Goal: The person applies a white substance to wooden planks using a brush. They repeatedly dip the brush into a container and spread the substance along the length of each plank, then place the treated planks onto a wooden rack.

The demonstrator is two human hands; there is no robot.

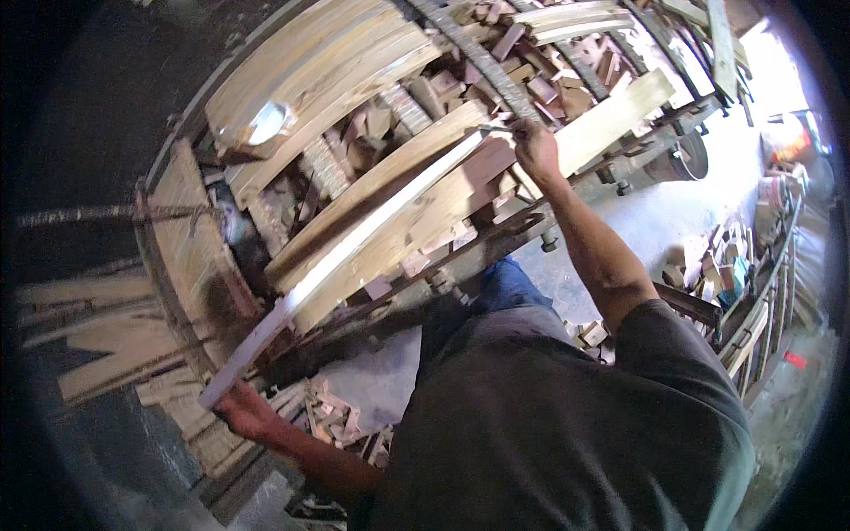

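Note:
A long, narrow wooden strip [350,243] runs slantwise in front of me, its middle bright with light. My left hand [250,412] is closed around its lower left end, which juts past the metal rack. At the strip's far right end is my right hand [537,152], fingers curled down on it; some fingertips are hidden. Below and beside the strip lies a wider pale board [425,217] on the rack. Just beyond, another plank [381,190] lies almost parallel.
A metal rack [478,62] with crossbars carries stacked planks [310,66] and many wood offcuts [553,84]. More boards [115,345] lie at the left. Offcuts [332,411] are heaped near my left forearm. A bucket [689,159] and a scrap pile [722,261] stand at right.

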